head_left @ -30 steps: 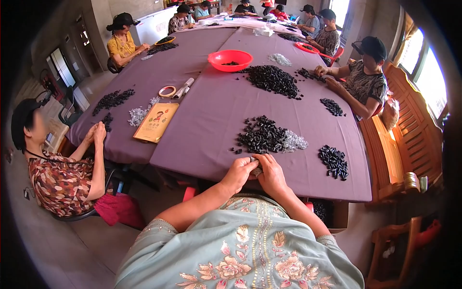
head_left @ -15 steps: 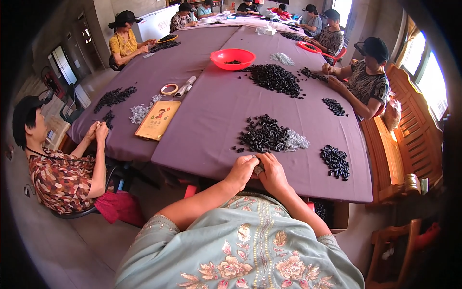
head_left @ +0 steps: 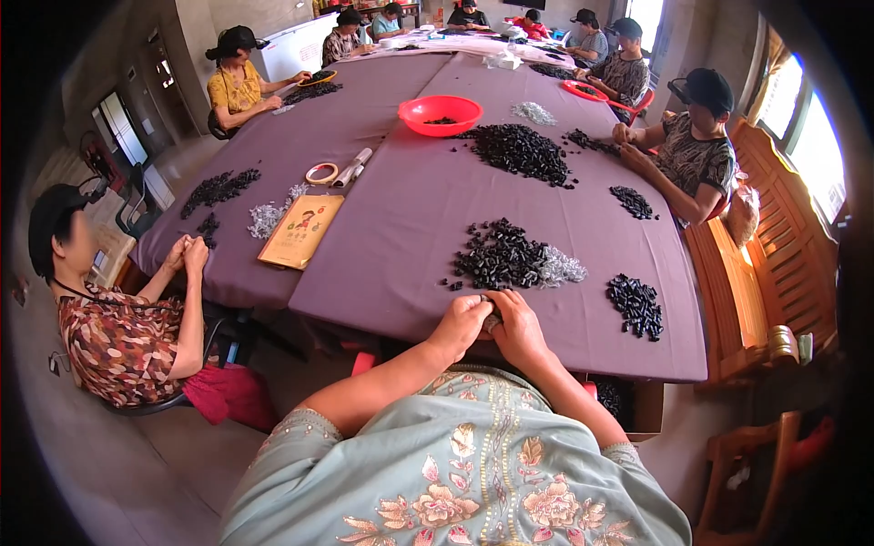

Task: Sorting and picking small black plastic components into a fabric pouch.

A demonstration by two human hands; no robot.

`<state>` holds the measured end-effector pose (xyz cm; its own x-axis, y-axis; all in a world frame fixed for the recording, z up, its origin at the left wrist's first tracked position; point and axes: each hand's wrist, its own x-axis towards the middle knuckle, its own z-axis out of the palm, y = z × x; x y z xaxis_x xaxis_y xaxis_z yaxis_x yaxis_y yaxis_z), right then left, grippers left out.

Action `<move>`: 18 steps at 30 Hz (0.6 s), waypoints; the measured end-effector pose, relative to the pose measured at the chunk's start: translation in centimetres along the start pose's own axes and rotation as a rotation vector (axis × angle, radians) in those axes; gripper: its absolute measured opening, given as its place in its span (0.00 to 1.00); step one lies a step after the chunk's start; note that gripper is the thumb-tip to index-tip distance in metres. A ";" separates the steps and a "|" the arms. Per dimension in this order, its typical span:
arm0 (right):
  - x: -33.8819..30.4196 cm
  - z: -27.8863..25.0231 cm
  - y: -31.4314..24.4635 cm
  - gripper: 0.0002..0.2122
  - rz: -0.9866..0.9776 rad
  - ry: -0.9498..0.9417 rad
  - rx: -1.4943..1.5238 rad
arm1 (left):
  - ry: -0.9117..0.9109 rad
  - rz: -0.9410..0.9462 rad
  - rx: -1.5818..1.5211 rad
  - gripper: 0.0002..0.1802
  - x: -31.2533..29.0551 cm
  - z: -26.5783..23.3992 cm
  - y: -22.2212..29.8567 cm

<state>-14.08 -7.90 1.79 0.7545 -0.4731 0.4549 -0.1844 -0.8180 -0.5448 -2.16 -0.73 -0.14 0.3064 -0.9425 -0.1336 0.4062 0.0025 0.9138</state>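
My left hand (head_left: 462,325) and my right hand (head_left: 517,328) meet at the table's near edge. Their fingers are closed and pressed together at the tips; whatever they pinch is too small or hidden to name. Just beyond them lies a heap of small black tube-like pieces (head_left: 499,256). Against its right side rests a pile of small clear pieces (head_left: 559,267). Farther right, a separate batch of black pieces (head_left: 635,308) is spread near the table's right edge.
A purple cloth covers the table (head_left: 382,246). Beyond are a red bowl (head_left: 441,115) and a large black heap (head_left: 519,153). To the left lie a yellow booklet (head_left: 301,229) and a tape roll (head_left: 321,173). Several people sit around; a wooden bench (head_left: 783,246) stands right.
My hands stay together in nearly the same place. At the far left, the person in yellow has moved their hands apart, one now at the yellow-rimmed tray.
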 end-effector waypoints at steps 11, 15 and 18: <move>0.4 -0.1 -0.6 0.22 0.043 -0.015 0.045 | 0.011 -0.033 -0.030 0.10 0.6 -0.6 -0.4; 0.3 0.0 -0.2 0.23 0.022 0.010 0.076 | 0.043 -0.082 -0.020 0.10 0.5 -0.4 0.0; 0.8 -0.6 -0.4 0.23 0.075 -0.050 0.185 | 0.012 -0.051 -0.062 0.10 0.7 -0.8 -0.6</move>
<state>-13.84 -8.16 2.78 0.7742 -0.5101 0.3746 -0.1265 -0.7047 -0.6981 -1.47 -1.14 -1.13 0.2938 -0.9380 -0.1840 0.4735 -0.0243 0.8804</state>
